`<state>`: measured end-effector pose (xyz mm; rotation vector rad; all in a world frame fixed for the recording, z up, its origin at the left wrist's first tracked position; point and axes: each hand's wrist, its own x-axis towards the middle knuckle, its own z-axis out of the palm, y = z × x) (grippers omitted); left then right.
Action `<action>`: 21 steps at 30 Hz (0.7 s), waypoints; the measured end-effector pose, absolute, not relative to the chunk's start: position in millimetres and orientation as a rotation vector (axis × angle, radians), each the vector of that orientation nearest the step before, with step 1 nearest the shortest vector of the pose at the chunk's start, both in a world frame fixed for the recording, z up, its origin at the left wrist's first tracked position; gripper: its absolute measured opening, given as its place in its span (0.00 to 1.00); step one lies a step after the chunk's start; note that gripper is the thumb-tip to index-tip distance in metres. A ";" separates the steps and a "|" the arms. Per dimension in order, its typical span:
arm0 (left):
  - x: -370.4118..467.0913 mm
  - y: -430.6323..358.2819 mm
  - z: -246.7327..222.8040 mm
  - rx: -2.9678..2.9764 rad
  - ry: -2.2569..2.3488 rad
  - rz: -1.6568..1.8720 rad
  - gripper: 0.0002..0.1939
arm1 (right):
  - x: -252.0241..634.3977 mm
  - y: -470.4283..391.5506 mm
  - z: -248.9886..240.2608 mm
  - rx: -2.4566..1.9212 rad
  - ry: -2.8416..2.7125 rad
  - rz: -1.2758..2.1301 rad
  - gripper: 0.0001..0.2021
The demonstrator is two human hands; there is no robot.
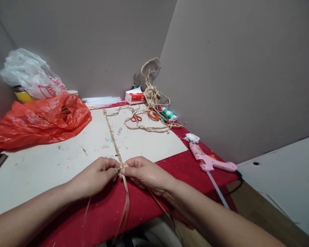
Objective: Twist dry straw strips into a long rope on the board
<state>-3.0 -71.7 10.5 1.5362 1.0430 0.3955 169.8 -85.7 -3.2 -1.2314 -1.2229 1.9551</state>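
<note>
A thin braided straw cord (112, 137) runs from the middle of the white board down to my hands. My left hand (100, 175) pinches the cord's near end from the left, thumb against forefinger. On the other side, my right hand (144, 171) closes its thumb and fingers on the same spot, almost touching the left. Loose flat straw strands (126, 199) hang below the fingers over the table's front edge, and thinner ones trail beneath each hand. The undersides of the fingers are hidden.
White board (82, 151) on a red cloth (175, 168). Orange bag (46, 120) and white plastic bag (31, 72) at left. Behind are clear sticks (101, 101), a small box (134, 97), coiled cord (152, 96) and red-handled scissors (136, 118). A pink glue gun (208, 161) lies right.
</note>
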 end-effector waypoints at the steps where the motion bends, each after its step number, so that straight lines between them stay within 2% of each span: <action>1: -2.7 -71.9 9.5 1.563 1.041 0.409 0.10 | 170.4 -85.4 -2.9 -1.238 -1.243 1.945 0.11; 10: 1.8 -78.3 2.9 1.770 1.094 0.535 0.13 | 177.7 -81.6 -4.9 -1.282 -1.605 1.666 0.15; 21: 4.3 -70.7 -0.2 1.522 0.965 0.522 0.14 | 173.3 -91.6 8.5 -1.533 -2.200 0.883 0.13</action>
